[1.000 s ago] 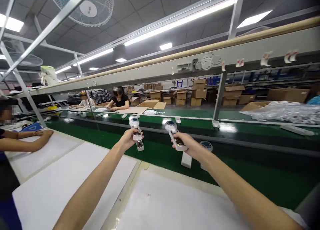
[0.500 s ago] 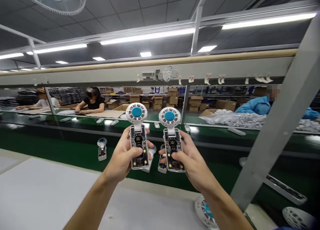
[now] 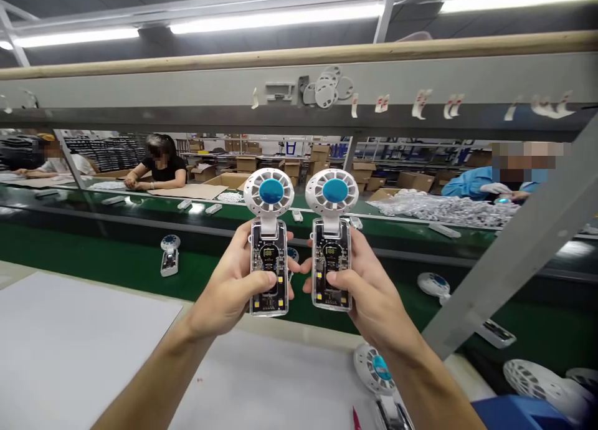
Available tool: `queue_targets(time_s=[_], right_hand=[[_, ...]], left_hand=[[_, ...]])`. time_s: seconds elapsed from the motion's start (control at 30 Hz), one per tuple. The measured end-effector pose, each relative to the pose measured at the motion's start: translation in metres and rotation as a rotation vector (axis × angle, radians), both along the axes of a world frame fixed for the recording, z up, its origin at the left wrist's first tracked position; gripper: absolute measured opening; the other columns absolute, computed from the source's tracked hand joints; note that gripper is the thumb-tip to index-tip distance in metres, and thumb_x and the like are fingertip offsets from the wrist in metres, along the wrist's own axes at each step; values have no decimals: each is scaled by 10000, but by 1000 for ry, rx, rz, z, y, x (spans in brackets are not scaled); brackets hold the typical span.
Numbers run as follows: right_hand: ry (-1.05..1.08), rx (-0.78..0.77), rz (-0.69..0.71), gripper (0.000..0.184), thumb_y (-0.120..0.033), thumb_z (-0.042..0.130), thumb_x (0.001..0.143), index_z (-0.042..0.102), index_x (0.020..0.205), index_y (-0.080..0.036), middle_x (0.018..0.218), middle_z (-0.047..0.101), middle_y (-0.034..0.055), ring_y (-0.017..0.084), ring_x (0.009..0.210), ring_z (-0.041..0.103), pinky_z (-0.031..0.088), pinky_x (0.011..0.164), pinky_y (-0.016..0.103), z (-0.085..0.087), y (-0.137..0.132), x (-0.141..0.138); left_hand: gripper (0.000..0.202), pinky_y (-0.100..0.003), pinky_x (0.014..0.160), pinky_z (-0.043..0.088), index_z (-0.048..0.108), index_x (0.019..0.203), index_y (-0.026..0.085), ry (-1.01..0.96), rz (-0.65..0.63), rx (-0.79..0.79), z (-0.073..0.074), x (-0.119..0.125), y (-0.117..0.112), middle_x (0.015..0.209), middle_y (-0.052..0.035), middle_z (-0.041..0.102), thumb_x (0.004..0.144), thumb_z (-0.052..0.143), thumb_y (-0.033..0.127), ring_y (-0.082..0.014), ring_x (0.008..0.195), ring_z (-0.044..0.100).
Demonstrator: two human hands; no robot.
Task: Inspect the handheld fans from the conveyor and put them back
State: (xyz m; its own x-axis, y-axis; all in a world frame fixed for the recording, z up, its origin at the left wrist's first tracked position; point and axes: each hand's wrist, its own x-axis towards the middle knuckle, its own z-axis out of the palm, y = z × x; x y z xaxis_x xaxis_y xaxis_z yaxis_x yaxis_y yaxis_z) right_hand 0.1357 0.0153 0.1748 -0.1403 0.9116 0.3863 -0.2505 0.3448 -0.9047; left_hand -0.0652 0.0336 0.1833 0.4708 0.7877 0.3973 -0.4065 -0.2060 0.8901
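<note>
My left hand (image 3: 233,277) is wrapped round a handheld fan (image 3: 269,246) with a white round head, a blue centre disc and a clear body showing a dark circuit board. The thumb presses on the front of that body. In my right hand (image 3: 367,274) is a matching handheld fan (image 3: 331,246), also with the thumb on its front. Both fans stand upright side by side, a small gap between them, with lit digits on their little displays. Behind my fingers, another fan (image 3: 293,254) is mostly hidden.
A green conveyor belt (image 3: 126,255) crosses in front, carrying a fan (image 3: 170,255) at left and another (image 3: 433,285) at right. Below my right forearm a fan (image 3: 374,367) lies on the white worktop (image 3: 261,380) near a red pen (image 3: 355,417). A slanted grey post (image 3: 518,249) stands at right. Several people work opposite.
The view has tipped down and come closer. Both fans remain in my hands and look larger; fans on the belt have shifted, and the red pen now shows.
</note>
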Motion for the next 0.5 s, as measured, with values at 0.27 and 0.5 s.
queue_targets(time_s=[0.27,0.5], right_hand=[[59,-25,8,642,-136,580,805,363,1398,-251,876,709,2,160,679,672,581,645,302,0,1,-3],[39,-95,21,651,-111,621,753,431,1361,-246,916,715,10,135,662,668,541,575,232,3,-2,1]], left_hand=[[508,-294,645,588,436,1292,177,-54,-22,-28,1,4,-4,962,-71,717,844,673,142,-186,732,711],[663,-293,594,579,442,1295,192,-121,30,-124,-3,6,-5,1007,-62,695,709,740,106,-188,700,700]])
